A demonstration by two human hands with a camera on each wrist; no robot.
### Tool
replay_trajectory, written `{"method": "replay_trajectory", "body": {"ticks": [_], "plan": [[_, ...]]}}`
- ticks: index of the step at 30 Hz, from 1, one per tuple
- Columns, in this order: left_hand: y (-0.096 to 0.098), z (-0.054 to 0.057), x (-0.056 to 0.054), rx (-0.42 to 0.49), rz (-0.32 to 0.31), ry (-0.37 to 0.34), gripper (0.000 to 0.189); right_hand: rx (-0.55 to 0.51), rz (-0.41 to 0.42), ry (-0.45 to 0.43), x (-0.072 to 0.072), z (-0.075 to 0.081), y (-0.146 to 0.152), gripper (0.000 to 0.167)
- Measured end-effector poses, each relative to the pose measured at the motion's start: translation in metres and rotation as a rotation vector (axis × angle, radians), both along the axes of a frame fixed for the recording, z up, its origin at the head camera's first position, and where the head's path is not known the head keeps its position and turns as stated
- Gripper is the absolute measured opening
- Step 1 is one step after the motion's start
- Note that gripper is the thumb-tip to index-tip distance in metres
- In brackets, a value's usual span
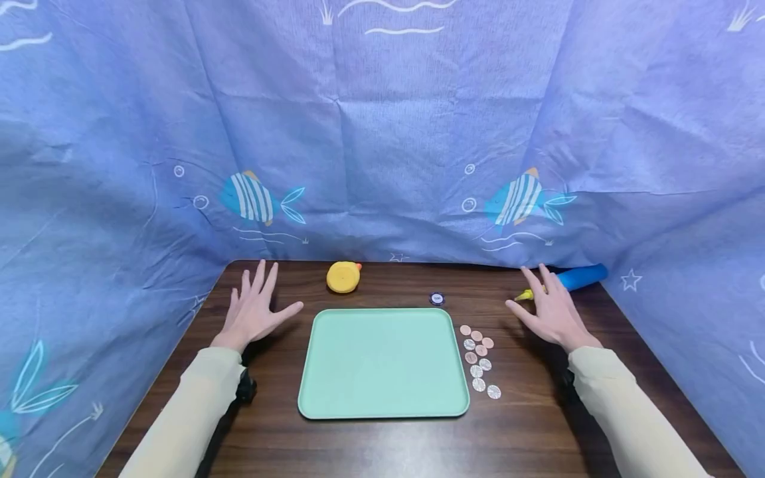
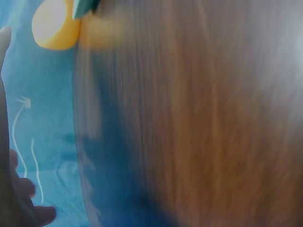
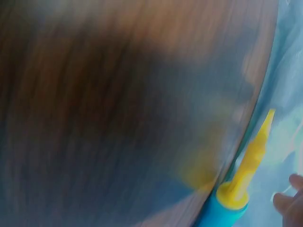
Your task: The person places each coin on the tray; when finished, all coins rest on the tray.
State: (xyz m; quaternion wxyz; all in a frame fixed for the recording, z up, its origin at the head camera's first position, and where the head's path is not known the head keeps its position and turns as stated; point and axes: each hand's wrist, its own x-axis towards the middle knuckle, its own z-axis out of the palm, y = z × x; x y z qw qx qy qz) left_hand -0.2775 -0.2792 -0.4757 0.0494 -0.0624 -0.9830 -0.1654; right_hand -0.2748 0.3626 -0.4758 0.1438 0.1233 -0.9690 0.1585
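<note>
My left hand (image 1: 254, 312) is spread wide at the left of the table, holding nothing. To its right are a yellow rubber duck (image 1: 343, 277) by the far edge and a mint green tray (image 1: 384, 364) with a bare surface. My right hand (image 1: 551, 312), fingers spread, is in front of a blue hand pump (image 1: 581, 276) with a yellow nozzle and partly hides it. In the right wrist view, the pump's nozzle (image 3: 248, 165) shows apart from the fingertips (image 3: 284, 203). Copper and silver coins (image 1: 476, 371) lie beside the tray's right rim.
Behind the tray's far right corner lies a dark poker chip (image 1: 437, 299). A blue fish-print cloth (image 1: 406, 146) hangs around the back and sides of the dark wooden table (image 1: 382, 451).
</note>
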Motion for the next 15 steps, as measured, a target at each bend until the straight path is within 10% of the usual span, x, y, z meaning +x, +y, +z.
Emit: {"method": "replay_trajectory", "body": {"ticks": [9, 15], "plan": [[0.017, 0.005, 0.019, 0.119, -0.053, -0.124, 0.107, 0.004, 0.224, 0.087, 0.004, 0.001, -0.035, 0.068], [0.027, 0.002, 0.03, 0.22, -0.15, -0.1, 0.097, 0.021, 0.335, -0.016, 0.012, 0.0, -0.06, 0.053]]}}
